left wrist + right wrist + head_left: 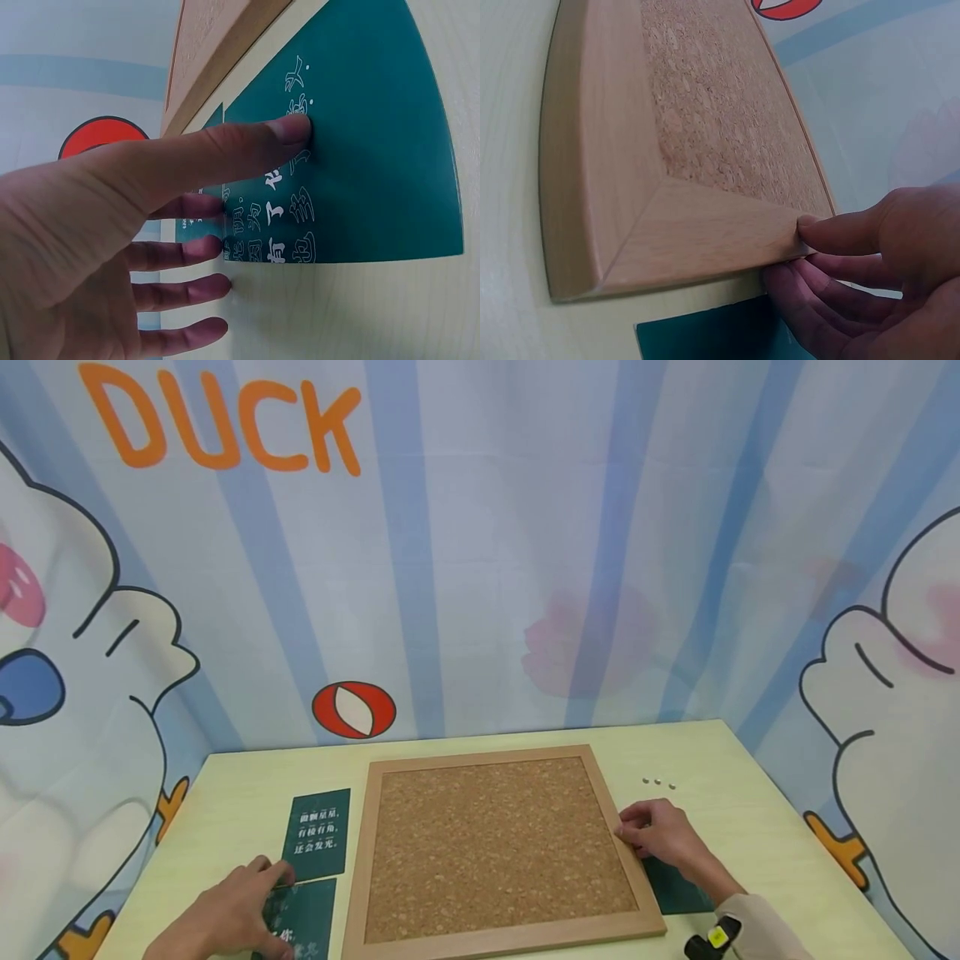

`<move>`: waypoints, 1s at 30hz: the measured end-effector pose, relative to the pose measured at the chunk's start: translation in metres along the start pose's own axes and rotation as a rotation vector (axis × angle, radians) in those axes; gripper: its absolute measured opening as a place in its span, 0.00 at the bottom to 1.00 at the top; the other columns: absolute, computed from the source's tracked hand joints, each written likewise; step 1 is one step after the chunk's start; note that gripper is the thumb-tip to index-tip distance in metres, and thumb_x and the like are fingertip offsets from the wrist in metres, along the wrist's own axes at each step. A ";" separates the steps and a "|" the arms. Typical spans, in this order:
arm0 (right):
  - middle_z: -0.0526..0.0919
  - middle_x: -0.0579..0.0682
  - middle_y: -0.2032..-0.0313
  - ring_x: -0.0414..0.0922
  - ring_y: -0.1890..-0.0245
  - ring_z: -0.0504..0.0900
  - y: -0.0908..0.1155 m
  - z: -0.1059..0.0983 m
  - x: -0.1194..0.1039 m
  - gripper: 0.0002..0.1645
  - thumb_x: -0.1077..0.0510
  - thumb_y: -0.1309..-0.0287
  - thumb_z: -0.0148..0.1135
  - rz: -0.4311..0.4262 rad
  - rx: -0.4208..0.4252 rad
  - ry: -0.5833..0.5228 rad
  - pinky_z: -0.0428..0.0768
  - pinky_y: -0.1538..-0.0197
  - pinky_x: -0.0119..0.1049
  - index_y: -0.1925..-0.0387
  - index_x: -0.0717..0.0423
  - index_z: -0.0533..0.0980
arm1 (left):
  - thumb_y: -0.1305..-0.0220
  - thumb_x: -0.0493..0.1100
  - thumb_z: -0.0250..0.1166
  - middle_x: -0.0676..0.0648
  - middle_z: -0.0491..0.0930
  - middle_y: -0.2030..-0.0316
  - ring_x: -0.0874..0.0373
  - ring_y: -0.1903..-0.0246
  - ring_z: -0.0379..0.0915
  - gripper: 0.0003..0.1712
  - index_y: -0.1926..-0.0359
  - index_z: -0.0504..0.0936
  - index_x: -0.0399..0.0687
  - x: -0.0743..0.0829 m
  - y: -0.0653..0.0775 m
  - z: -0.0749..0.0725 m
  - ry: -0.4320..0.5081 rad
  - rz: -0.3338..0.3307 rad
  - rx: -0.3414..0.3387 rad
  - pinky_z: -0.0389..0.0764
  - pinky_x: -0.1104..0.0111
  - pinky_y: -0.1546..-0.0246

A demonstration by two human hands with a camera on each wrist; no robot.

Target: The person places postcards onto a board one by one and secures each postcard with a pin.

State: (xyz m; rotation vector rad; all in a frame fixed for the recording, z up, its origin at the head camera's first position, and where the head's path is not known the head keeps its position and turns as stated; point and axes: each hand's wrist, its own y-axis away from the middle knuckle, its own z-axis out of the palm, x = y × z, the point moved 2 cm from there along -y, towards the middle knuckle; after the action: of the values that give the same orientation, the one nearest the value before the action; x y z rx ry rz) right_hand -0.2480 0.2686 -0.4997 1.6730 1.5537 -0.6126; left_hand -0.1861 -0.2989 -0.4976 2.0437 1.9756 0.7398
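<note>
A cork board [495, 843] in a light wooden frame lies in the middle of the table. My right hand [663, 835] pinches its right edge, and in the right wrist view the thumb [836, 234] is on the frame with the other fingers curled at its outer side. On the left, my left hand [236, 906] is spread over a dark green card [311, 906] with white lettering. Its thumb [255, 146] lies across this card in the left wrist view, the other fingers reaching past the card's edge. Whether the fingertips press down I cannot tell.
Another green lettered card [318, 833] lies just behind, left of the board. Partly under my right hand is one more green card [678, 889]. Three small shiny pieces [657, 782] sit in a row at the back right. A striped cartoon curtain [480, 568] hangs behind the table.
</note>
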 end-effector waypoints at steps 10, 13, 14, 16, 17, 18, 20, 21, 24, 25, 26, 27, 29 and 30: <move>0.84 0.52 0.66 0.46 0.68 0.86 0.000 0.000 0.000 0.13 0.65 0.33 0.68 0.005 0.004 -0.003 0.88 0.63 0.42 0.50 0.69 0.81 | 0.65 0.66 0.87 0.44 0.70 0.58 0.48 0.56 0.69 0.48 0.51 0.74 0.46 0.001 0.001 0.002 0.007 -0.019 -0.015 0.80 0.44 0.51; 0.84 0.52 0.66 0.46 0.68 0.86 0.001 0.001 -0.001 0.13 0.65 0.33 0.68 0.008 0.003 -0.006 0.88 0.63 0.42 0.50 0.69 0.81 | 0.64 0.65 0.87 0.44 0.70 0.59 0.48 0.56 0.69 0.48 0.52 0.72 0.45 0.000 0.001 0.003 0.022 -0.012 -0.012 0.80 0.46 0.52; 0.84 0.52 0.66 0.46 0.68 0.86 0.001 0.001 -0.001 0.13 0.65 0.33 0.68 0.008 0.004 -0.009 0.88 0.63 0.42 0.50 0.69 0.81 | 0.64 0.65 0.87 0.44 0.70 0.59 0.48 0.57 0.69 0.48 0.52 0.71 0.45 0.000 0.001 0.003 0.033 -0.005 -0.012 0.80 0.47 0.52; 0.84 0.52 0.66 0.46 0.68 0.86 0.000 0.001 -0.001 0.13 0.65 0.33 0.68 0.006 0.005 -0.010 0.88 0.63 0.42 0.50 0.69 0.81 | 0.64 0.63 0.88 0.45 0.71 0.59 0.49 0.57 0.70 0.49 0.51 0.69 0.45 0.000 0.001 0.003 0.073 0.008 -0.012 0.79 0.48 0.52; 0.84 0.52 0.66 0.46 0.68 0.86 0.000 0.001 -0.001 0.13 0.65 0.33 0.68 0.005 0.007 -0.011 0.88 0.63 0.42 0.51 0.69 0.81 | 0.64 0.62 0.88 0.45 0.72 0.58 0.49 0.57 0.70 0.49 0.50 0.69 0.45 -0.001 0.001 0.002 0.104 0.016 -0.012 0.79 0.48 0.51; 0.84 0.52 0.66 0.46 0.68 0.86 0.000 0.000 0.000 0.13 0.65 0.33 0.68 0.002 0.007 -0.011 0.88 0.64 0.42 0.51 0.69 0.81 | 0.64 0.61 0.89 0.45 0.73 0.58 0.49 0.56 0.71 0.50 0.49 0.68 0.44 -0.001 0.001 0.002 0.135 0.029 -0.010 0.78 0.49 0.51; 0.84 0.52 0.66 0.46 0.68 0.85 0.000 0.000 0.000 0.12 0.65 0.33 0.68 0.000 0.009 -0.010 0.87 0.64 0.42 0.51 0.68 0.81 | 0.64 0.57 0.90 0.45 0.74 0.56 0.48 0.56 0.72 0.51 0.48 0.67 0.43 -0.001 0.002 0.000 0.199 0.056 -0.004 0.78 0.50 0.50; 0.84 0.52 0.66 0.46 0.68 0.85 0.000 0.000 0.000 0.13 0.65 0.33 0.68 -0.002 0.008 -0.009 0.87 0.64 0.42 0.51 0.69 0.81 | 0.65 0.56 0.90 0.44 0.75 0.55 0.47 0.55 0.72 0.51 0.47 0.67 0.43 -0.001 0.002 0.000 0.227 0.065 0.000 0.78 0.50 0.49; 0.84 0.53 0.66 0.45 0.68 0.86 0.000 0.000 0.000 0.13 0.65 0.33 0.68 -0.002 0.006 -0.009 0.88 0.64 0.42 0.50 0.69 0.81 | 0.65 0.54 0.90 0.42 0.75 0.52 0.45 0.53 0.72 0.52 0.46 0.66 0.42 0.000 0.005 -0.003 0.270 0.086 0.014 0.77 0.47 0.46; 0.84 0.53 0.66 0.46 0.68 0.86 0.000 0.000 0.000 0.13 0.65 0.33 0.68 -0.002 0.006 -0.009 0.88 0.64 0.42 0.50 0.69 0.81 | 0.65 0.53 0.90 0.41 0.75 0.51 0.44 0.53 0.72 0.52 0.45 0.66 0.42 0.000 0.005 -0.003 0.279 0.086 0.018 0.77 0.45 0.45; 0.84 0.53 0.66 0.46 0.68 0.86 -0.001 0.001 0.000 0.13 0.65 0.33 0.68 -0.003 0.005 -0.010 0.88 0.64 0.42 0.50 0.69 0.81 | 0.65 0.52 0.90 0.41 0.74 0.50 0.44 0.52 0.72 0.53 0.45 0.66 0.42 0.001 0.006 -0.004 0.290 0.085 0.021 0.76 0.44 0.43; 0.84 0.53 0.66 0.46 0.68 0.86 -0.001 0.001 0.000 0.13 0.65 0.33 0.68 -0.004 0.004 -0.011 0.88 0.64 0.42 0.50 0.69 0.80 | 0.65 0.51 0.90 0.40 0.74 0.48 0.43 0.51 0.71 0.53 0.44 0.65 0.42 0.002 0.007 -0.004 0.302 0.087 0.027 0.75 0.42 0.42; 0.84 0.53 0.66 0.46 0.68 0.86 0.000 0.001 0.000 0.13 0.65 0.33 0.68 -0.006 0.004 -0.011 0.88 0.64 0.42 0.51 0.69 0.81 | 0.65 0.48 0.90 0.38 0.72 0.46 0.41 0.49 0.70 0.53 0.43 0.65 0.42 0.004 0.009 -0.004 0.335 0.103 0.041 0.72 0.39 0.39; 0.83 0.52 0.66 0.46 0.68 0.86 0.000 0.002 0.000 0.12 0.66 0.33 0.68 -0.006 0.005 -0.012 0.88 0.64 0.42 0.51 0.69 0.81 | 0.64 0.46 0.90 0.37 0.72 0.44 0.40 0.47 0.69 0.53 0.42 0.64 0.42 0.005 0.010 -0.004 0.353 0.119 0.050 0.70 0.38 0.38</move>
State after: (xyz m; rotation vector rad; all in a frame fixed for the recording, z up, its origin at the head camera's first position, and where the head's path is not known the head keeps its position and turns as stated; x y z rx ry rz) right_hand -0.2481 0.2674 -0.5008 1.6660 1.5509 -0.6292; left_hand -0.1792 -0.2958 -0.4879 2.2002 2.0773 1.1576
